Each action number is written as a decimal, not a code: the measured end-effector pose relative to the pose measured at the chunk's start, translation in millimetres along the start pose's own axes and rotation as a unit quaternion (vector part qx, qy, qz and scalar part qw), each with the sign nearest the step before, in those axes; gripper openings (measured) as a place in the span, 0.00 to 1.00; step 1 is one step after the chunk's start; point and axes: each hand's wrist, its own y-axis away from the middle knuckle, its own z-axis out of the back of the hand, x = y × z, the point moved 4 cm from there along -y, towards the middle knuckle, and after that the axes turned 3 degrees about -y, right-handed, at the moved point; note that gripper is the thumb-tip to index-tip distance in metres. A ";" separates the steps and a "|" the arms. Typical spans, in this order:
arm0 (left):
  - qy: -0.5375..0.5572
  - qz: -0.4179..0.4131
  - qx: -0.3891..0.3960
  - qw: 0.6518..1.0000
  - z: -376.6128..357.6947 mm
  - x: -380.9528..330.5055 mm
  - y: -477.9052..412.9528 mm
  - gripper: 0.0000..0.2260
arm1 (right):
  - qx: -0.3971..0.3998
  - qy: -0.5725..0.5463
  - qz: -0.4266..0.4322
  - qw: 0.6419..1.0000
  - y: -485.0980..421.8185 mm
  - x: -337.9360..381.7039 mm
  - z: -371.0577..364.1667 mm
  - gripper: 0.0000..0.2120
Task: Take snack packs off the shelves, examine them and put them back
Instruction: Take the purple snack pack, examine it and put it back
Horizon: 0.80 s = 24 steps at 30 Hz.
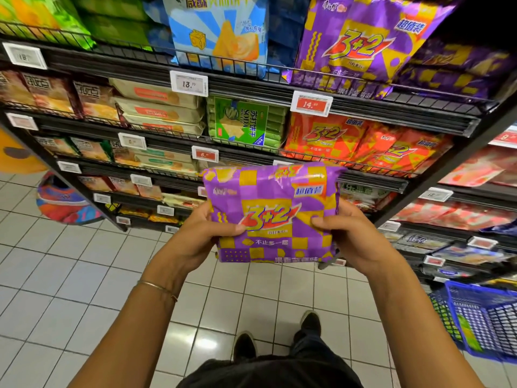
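**Purple 3+2 snack pack: one, held off the shelf**

Purple-and-yellow snack pack (pixel 272 214), count one, upright with its printed face to the camera. It is held in front of the black wire shelves (pixel 279 89), apart from every rail.

Hands, two. The left hand (pixel 201 236) takes the pack's left edge and the right hand (pixel 352 236) its right edge. Each grip is closed on the pack, thumb on the front, fingers hidden behind. One thin bracelet (pixel 156 288) on the left wrist.

Shelf stock: matching purple packs (pixel 361 43) on the top tier; one blue pack (pixel 221 32) beside them; green soda biscuit pack (pixel 243 121) and at least two orange-red packs (pixel 324 138) one tier down.

Readable price tags, two: 13.70 (pixel 189 83) and 14.80 (pixel 311 103).

Tiled floor (pixel 70 275) spreads to the left. One blue basket (pixel 481 317) stands at right.
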 end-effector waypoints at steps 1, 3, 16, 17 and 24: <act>0.015 0.019 0.012 1.000 -1.9 -1.0 2.7 0.35 | -0.003 -0.028 -0.017 0.999 0.3 -0.8 -0.3 0.20; 0.064 0.040 0.042 0.996 -8.4 -5.5 8.4 0.34 | -0.020 -0.078 -0.068 0.994 1.3 -4.5 -1.3 0.19; 0.200 0.084 0.014 0.976 -25.3 -17.8 11.3 0.29 | -0.084 -0.167 -0.193 0.963 -0.7 -40.8 -4.3 0.16; 0.202 0.091 0.011 0.975 -27.8 -17.1 11.3 0.30 | -0.086 -0.159 -0.200 0.963 -1.1 -43.7 -4.4 0.16; 0.168 0.072 -0.034 0.983 -66.6 -15.8 4.8 0.26 | -0.057 -0.210 -0.304 0.928 -1.2 -80.8 -15.6 0.21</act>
